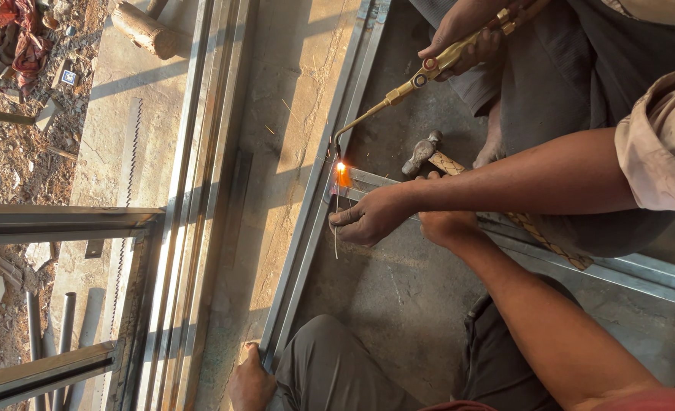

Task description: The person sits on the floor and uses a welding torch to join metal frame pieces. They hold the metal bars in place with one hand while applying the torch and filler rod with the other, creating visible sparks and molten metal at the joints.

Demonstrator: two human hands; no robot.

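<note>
Sparks and an orange glow mark the joint (341, 173) where a steel cross bar (375, 180) meets the long frame rail (301, 243) on the concrete floor (398, 297). The person's right hand (445, 225) is clenched in a fist over the cross bar, just behind the joint (a co-worker's hand partly hides its fingers). Their left hand (250, 383) lies on the near end of the frame rail beside the knee; whether it grasps the rail cannot be told. The co-worker's hand (368, 217) pinches a thin filler wire (336, 237) by the glow, and their other hand (463, 42) holds a brass gas torch (421, 74) with its tip at the joint. A hammer (422, 151) lies just beyond the bar.
</note>
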